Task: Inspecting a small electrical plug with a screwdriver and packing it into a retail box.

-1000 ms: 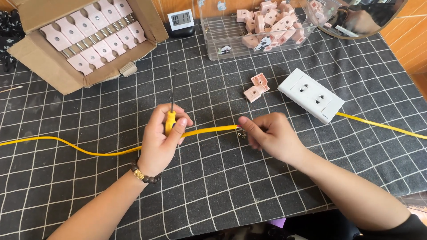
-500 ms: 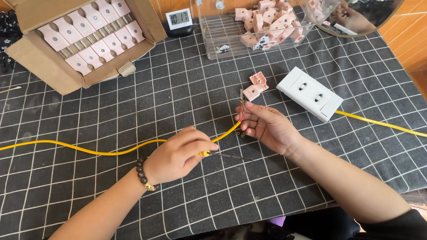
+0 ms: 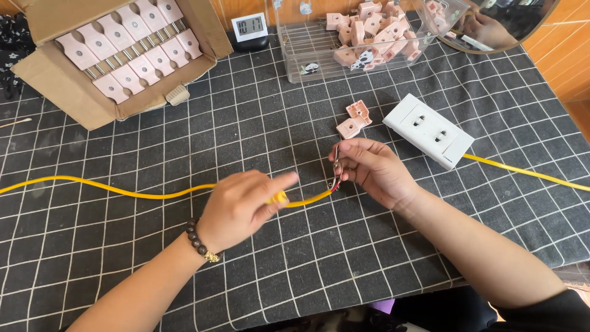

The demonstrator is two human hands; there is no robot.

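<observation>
A yellow cable [image 3: 123, 192] runs in from the left edge across the black gridded mat [image 3: 258, 123]. My left hand [image 3: 243, 209] lies over the cable, fingers curled, index finger pointing right. A short yellow piece [image 3: 278, 198], thicker than the cable, shows under that finger; it looks like the handle of the small screwdriver held earlier. My right hand [image 3: 375, 172] pinches the cable's end, where bare metal tips [image 3: 336, 165] stand upward. Two loose pink plug parts [image 3: 353, 120] lie just beyond my right hand.
A white double socket block [image 3: 430, 130] lies at the right with a second yellow cable [image 3: 528, 174] leading off right. A cardboard box of pink plugs [image 3: 37, 74] sits back left. Behind are a small digital clock [image 3: 250, 27], a clear bin of pink parts [image 3: 289, 49], and a round mirror [image 3: 541, 27].
My left hand has dropped onto the cable and slid right, no longer holding the screwdriver upright. My right hand has lifted the cable's end, so its metal tips point up.
</observation>
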